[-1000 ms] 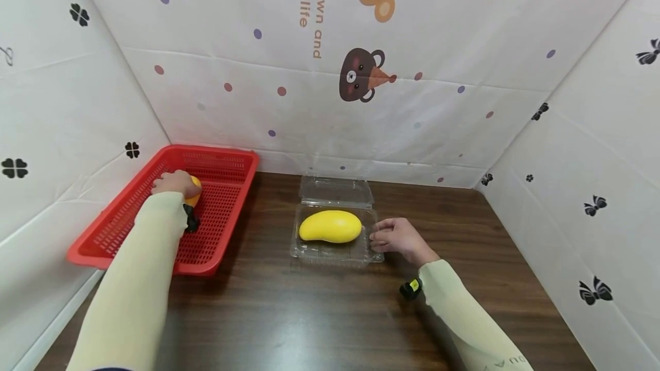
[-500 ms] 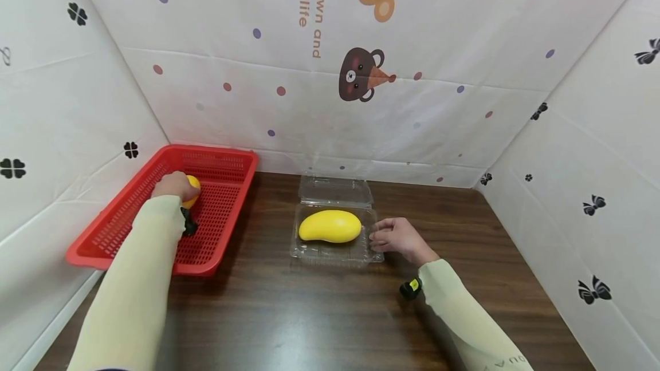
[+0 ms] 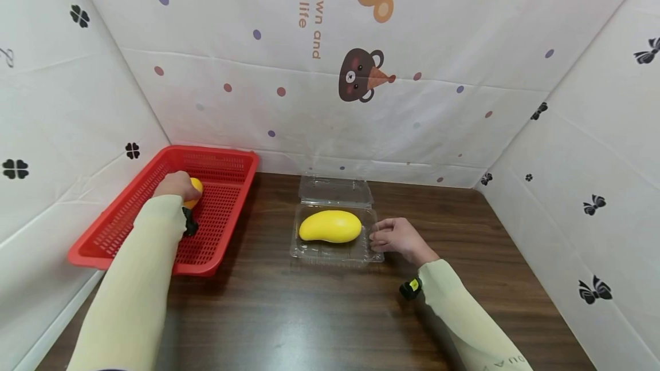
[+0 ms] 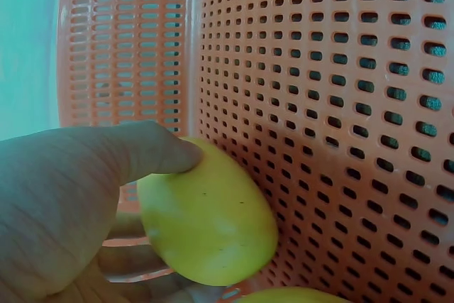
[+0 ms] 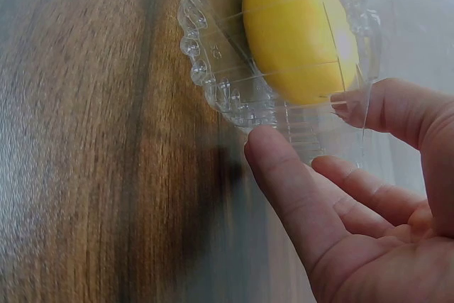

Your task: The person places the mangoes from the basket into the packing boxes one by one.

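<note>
My left hand (image 3: 176,185) is inside the red basket (image 3: 234,210), gripping a yellow mango (image 4: 213,218). In the left wrist view the thumb lies over its top and the fingers reach under its near side. Part of another yellow fruit (image 4: 291,296) shows at that view's bottom edge. On the table, a clear plastic clamshell box (image 3: 335,253) has its lid (image 3: 336,190) raised at the back. A yellow mango (image 3: 331,227) lies in its base. At the box's right edge, my right hand (image 3: 397,239) holds the rim between thumb and fingers.
The brown wood table (image 3: 289,314) stretches in front of the box. White printed sheets stand behind it and on both sides. Against the left sheet (image 3: 46,188) sits the basket, whose raised rim surrounds the left hand.
My left hand has shifted slightly over the mango in the basket, its fingers dipping lower out of sight. The right hand and the box have stayed in place.
</note>
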A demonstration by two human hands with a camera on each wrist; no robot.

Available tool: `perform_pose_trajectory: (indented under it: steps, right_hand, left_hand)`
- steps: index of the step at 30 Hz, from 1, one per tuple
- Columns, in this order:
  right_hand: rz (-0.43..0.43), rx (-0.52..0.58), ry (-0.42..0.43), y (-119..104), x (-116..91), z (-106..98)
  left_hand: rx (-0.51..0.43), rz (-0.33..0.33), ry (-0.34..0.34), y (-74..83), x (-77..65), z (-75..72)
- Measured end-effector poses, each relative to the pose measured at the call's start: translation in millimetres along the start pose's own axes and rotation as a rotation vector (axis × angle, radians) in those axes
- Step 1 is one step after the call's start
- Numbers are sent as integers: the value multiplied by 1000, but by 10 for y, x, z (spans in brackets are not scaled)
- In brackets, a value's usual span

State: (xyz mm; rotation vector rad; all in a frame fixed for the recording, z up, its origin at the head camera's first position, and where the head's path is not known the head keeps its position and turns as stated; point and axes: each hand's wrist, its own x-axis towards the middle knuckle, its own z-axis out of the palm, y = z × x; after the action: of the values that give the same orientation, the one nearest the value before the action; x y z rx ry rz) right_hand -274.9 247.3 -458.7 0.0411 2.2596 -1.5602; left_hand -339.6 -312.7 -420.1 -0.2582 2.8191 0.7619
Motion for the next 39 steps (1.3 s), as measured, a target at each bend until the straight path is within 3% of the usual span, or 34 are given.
perform_pose_trajectory:
  steps: [18,32,39]
  right_hand:
    - [8,2,-3,11,5,-11]
    - [-9,-6,-30,-22,-25,-14]
    - [-6,1,-33,-20,-19,-12]
  left_hand:
    - [67,81,41,182,-40,-3]
    - [92,198,132,700,-179,-109]
    - [131,292,193,1005,-353,-114]
